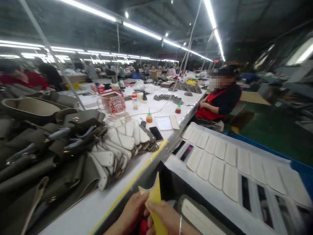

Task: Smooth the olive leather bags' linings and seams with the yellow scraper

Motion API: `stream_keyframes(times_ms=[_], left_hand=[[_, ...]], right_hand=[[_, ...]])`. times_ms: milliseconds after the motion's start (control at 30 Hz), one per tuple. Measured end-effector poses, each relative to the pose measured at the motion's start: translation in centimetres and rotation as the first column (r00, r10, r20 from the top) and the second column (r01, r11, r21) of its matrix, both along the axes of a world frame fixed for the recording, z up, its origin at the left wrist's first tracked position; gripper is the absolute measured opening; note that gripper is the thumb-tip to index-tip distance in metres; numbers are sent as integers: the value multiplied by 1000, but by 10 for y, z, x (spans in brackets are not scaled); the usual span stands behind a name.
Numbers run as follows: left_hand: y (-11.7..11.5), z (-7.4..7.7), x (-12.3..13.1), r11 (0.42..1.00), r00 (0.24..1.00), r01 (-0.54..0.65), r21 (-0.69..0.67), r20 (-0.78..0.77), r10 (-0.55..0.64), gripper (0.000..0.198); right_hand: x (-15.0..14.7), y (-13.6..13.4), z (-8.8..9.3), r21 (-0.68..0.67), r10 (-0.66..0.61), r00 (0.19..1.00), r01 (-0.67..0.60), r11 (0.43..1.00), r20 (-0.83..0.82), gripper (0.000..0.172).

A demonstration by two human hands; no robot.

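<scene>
Left hand (133,209): fingers clamped on one edge of a yellow sheet (154,195). Right hand (167,213): thumb and fingers closed on its lower part; we judge the two-sided grip steadies this thin, curled, pointed piece. Location: before us, just off the white table (93,205). On that table we count as heaped: smooth, leather-like dark bags (61,140); pale, round-ended tabs (122,137), overlapping. Rightward: pale panels (231,178), rowed side by side, apparently to lie flat.

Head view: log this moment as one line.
left fingers: holding yellow sheet | right fingers: holding same sheet | white tabs: heaped on table
</scene>
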State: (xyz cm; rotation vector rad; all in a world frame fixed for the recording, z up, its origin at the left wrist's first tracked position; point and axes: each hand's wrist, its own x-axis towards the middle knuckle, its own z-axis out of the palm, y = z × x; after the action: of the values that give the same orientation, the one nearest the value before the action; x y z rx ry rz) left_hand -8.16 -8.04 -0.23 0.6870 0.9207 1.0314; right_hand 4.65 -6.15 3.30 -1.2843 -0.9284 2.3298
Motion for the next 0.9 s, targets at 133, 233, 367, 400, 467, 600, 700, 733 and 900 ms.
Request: stream_keyframes(times_ms=[133,233,367,400,467,600,700,733,900], left_hand=[[1,7,-41,970,945,-236,56,-220,242,43],[-9,14,-75,980,773,-184,70,-605,189,50],[-25,26,-119,934,130,-86,345,-926,354,44],[-27,28,-130,904,-17,-65,423,-906,423,38],[-27,29,-151,864,-201,-37,502,-851,485,30],[-22,27,-181,898,-111,7,439,-893,437,23],[-22,31,-194,874,151,-127,470,-861,485,26],[-22,34,-197,839,221,-249,484,-815,536,28],[-13,54,-205,510,330,-765,394,-440,835,42]], right_hand=[[-39,9,-32,-33,140,990,-141,990,-9,20],[-57,21,-47,104,68,989,-82,991,134,12],[-82,42,-51,264,-69,976,12,964,208,21],[-90,47,-50,282,-93,976,35,959,198,25],[-106,57,-49,288,-141,973,84,954,184,32],[-119,68,-47,166,-178,965,147,975,191,44],[-105,73,-46,62,-120,976,110,992,182,57],[-98,74,-46,71,-122,974,110,991,190,59],[-82,77,-39,485,-334,858,117,867,391,38]])
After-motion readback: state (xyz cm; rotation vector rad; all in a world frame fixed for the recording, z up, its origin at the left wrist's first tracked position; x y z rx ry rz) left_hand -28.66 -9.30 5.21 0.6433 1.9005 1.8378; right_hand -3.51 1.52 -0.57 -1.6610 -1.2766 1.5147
